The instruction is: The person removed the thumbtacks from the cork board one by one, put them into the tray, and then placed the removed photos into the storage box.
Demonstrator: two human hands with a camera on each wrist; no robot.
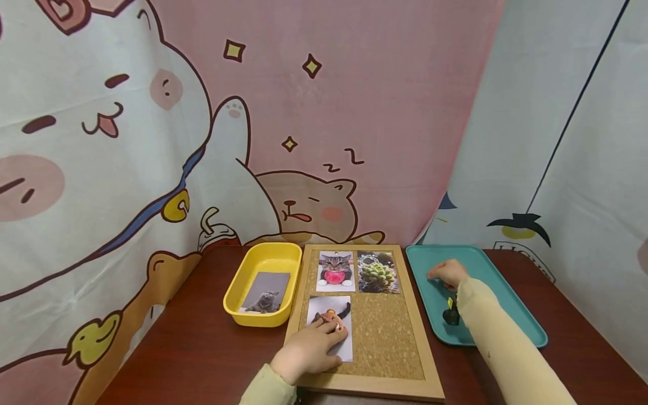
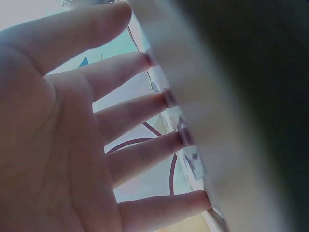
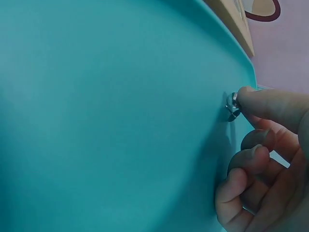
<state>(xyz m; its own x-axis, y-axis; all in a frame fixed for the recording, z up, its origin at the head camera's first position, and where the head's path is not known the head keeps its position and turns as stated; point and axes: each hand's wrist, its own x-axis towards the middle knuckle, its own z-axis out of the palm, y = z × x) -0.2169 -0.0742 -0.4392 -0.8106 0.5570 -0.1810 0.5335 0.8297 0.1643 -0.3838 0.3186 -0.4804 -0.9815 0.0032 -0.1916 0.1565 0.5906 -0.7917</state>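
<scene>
Cat photo (image 1: 333, 305), small silvery metal piece (image 3: 232, 103)
The photo lies flat at the corkboard's (image 1: 387, 334) lower left, partly under the left hand (image 1: 310, 350); the right hand (image 1: 450, 274) pinches the metal piece over the teal tray (image 1: 498, 306).

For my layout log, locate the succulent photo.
In the head view, the succulent photo lies upper right on the corkboard, right of the tabby photo.

Behind our red-brown desk (image 1: 187, 349) we see pink cloth (image 1: 385, 112) with cartoon animals (image 1: 309, 194); right of the desk, pale creased cloth (image 1: 597, 169).
</scene>
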